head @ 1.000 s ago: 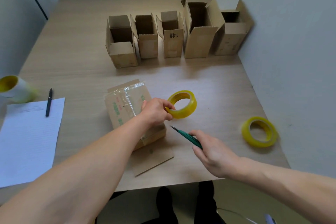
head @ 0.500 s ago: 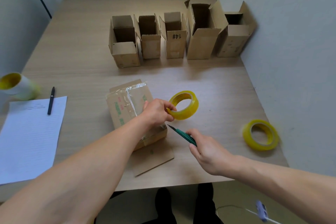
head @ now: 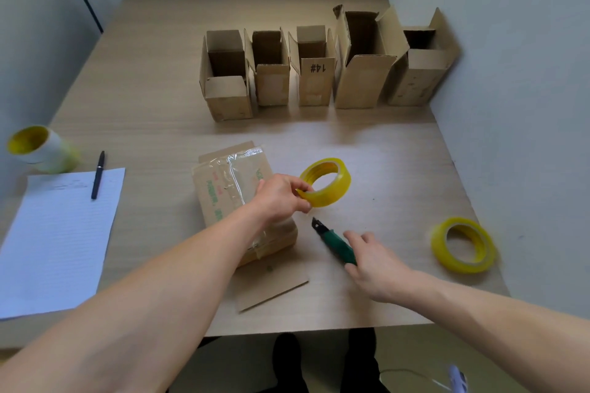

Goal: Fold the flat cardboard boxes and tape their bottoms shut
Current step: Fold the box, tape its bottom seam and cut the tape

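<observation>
Fingers (head: 297, 183) of the left hand (head: 279, 199) pinch the tape roll (head: 329, 198) by the cardboard box (head: 223, 191), while the right hand (head: 378, 263) grips the knife (head: 333, 240), ready to cut.

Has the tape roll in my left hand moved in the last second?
No. The tape roll stays just right of the taped box, level with its middle, pinched by the left hand.

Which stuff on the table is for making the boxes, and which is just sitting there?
For the job: wrapped bundle of flat brown cardboard boxes; yellow tape roll in the left hand; green utility knife in the right hand; five folded brown cardboard boxes.
Just lying about: white lined paper sheet; black pen; spare yellow tape roll, far right; white-wrapped roll, far left.
</observation>
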A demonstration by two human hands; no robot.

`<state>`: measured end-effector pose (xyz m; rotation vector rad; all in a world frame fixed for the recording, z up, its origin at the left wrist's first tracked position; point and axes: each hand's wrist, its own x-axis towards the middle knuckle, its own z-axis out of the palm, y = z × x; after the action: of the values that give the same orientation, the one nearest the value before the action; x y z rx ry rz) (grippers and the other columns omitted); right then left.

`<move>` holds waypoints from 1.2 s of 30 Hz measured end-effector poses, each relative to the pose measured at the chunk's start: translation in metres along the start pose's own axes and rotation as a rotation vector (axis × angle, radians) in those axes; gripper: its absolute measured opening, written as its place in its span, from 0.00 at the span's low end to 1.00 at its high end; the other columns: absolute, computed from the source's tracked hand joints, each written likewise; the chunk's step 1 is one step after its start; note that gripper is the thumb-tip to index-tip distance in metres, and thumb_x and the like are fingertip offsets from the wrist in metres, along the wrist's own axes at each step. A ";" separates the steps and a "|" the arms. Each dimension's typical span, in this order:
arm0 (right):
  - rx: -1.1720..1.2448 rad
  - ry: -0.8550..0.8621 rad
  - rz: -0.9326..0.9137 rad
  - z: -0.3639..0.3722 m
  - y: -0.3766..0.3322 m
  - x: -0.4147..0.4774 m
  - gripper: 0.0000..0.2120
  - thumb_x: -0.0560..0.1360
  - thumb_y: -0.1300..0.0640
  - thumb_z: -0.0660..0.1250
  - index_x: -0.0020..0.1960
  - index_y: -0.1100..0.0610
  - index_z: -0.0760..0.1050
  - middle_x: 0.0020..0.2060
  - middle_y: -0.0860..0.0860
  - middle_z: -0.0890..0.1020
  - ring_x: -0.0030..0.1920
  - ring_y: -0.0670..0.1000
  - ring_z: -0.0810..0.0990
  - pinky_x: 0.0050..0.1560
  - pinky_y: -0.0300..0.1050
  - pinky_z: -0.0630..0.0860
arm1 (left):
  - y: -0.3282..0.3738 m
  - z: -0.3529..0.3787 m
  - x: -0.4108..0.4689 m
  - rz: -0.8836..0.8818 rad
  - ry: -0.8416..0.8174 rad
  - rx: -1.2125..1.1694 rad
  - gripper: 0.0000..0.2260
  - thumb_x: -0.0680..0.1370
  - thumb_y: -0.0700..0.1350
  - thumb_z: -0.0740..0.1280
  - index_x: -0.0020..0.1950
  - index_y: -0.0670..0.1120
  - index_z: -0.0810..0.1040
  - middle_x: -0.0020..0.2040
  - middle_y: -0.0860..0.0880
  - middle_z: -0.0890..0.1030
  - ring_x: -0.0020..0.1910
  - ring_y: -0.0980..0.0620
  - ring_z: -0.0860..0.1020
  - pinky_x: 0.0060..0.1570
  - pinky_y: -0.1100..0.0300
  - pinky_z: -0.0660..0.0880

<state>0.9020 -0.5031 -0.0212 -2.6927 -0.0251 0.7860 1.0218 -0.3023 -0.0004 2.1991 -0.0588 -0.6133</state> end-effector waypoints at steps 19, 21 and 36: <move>-0.190 0.175 -0.242 -0.091 -0.072 0.053 0.20 0.77 0.48 0.63 0.68 0.44 0.67 0.55 0.51 0.81 0.56 0.58 0.78 0.48 0.49 0.73 | 0.007 -0.013 -0.013 0.084 -0.045 -0.149 0.17 0.69 0.34 0.77 0.43 0.48 0.71 0.33 0.49 0.81 0.31 0.60 0.79 0.43 0.64 0.78; -0.191 0.165 -0.235 -0.094 -0.078 0.053 0.16 0.77 0.50 0.61 0.64 0.43 0.72 0.53 0.50 0.82 0.55 0.56 0.78 0.44 0.48 0.71 | 0.009 -0.015 -0.014 0.111 0.006 -0.143 0.16 0.69 0.31 0.75 0.40 0.47 0.71 0.31 0.51 0.80 0.28 0.63 0.78 0.35 0.68 0.73; -0.091 0.236 -0.151 -0.101 -0.058 0.064 0.08 0.79 0.54 0.57 0.48 0.49 0.75 0.46 0.49 0.82 0.46 0.55 0.75 0.44 0.50 0.73 | -0.039 0.050 -0.055 -0.054 0.370 0.773 0.19 0.78 0.62 0.55 0.66 0.56 0.68 0.78 0.45 0.56 0.77 0.39 0.50 0.66 0.28 0.53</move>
<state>1.0136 -0.4723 0.0438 -2.8110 -0.2089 0.4298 0.9452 -0.2989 -0.0336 3.0387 -0.0465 -0.2049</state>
